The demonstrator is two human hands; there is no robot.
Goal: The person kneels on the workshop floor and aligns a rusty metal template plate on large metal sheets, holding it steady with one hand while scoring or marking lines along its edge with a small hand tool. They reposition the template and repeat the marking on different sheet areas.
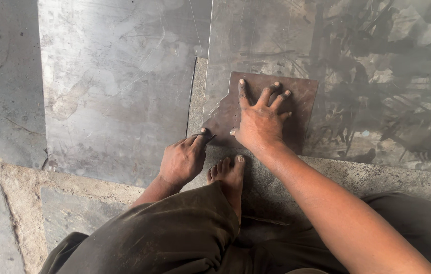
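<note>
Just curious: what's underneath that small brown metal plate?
The brown plate lies on a large grey metal sheet, pressed by the right hand. What lies directly beneath stays covered.

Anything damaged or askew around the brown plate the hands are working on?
Yes. The brown plate under the right hand has a ragged, irregular left edge rather than a straight cut. The left hand holds a thin dark tool at its lower-left corner.

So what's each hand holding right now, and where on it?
The right hand presses flat on the brown plate, gripping nothing. The left hand pinches a thin dark tool at the plate's near left corner.
</note>
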